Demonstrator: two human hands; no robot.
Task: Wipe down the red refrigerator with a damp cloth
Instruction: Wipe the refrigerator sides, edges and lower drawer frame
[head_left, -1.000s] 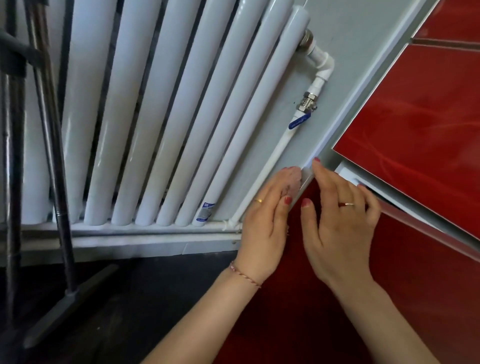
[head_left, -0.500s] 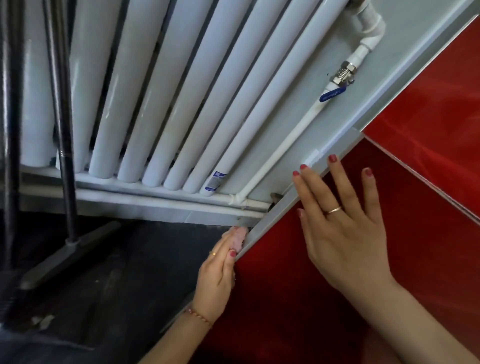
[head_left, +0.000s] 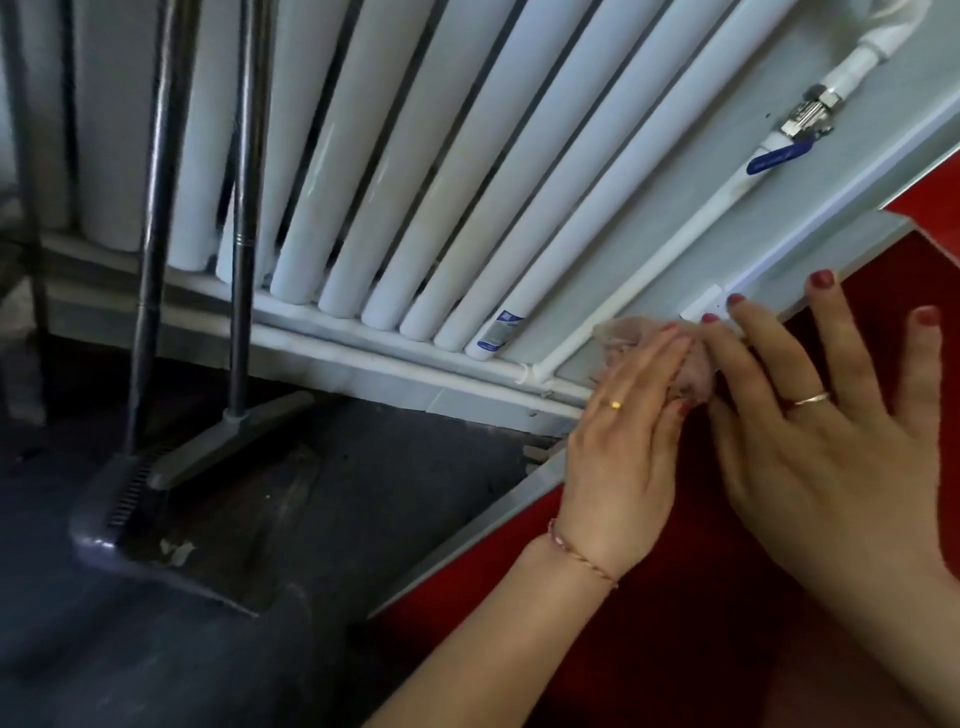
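Your one cloth (head_left: 649, 353), a small pinkish wad, sits at the grey edge strip (head_left: 467, 530) of the red refrigerator (head_left: 675, 597), low in the frame's right half, where the strip meets the pale wall. Your left hand (head_left: 618, 467) lies over it with straight fingers (head_left: 660, 358) laid flat, pressing it against the edge; most of the cloth is hidden under them, and only its crumpled ends show above and to the right of the fingertips. Your right hand (head_left: 831, 457) rests just beside it on the red panel, fingers spread and straight, holding nothing, with the forefinger tip touching the cloth's right end. You wear two rings, one on each hand, and one thin braided bracelet (head_left: 582, 556) on the left wrist. Red-painted nails show on both hands.

Beyond the refrigerator, one white radiator (head_left: 415, 182) hangs on the wall; about nine of its tubes can be counted, though the leftmost ones are cut off by the frame. Two white pipes (head_left: 389, 353) run along the wall beneath it. One feed pipe slants up on the right to a single metal valve (head_left: 810, 117) with one blue lever (head_left: 774, 156). Two dark upright poles (head_left: 244, 208) stand to the left on a grey footed base (head_left: 135, 509) set on the dark floor (head_left: 363, 493).
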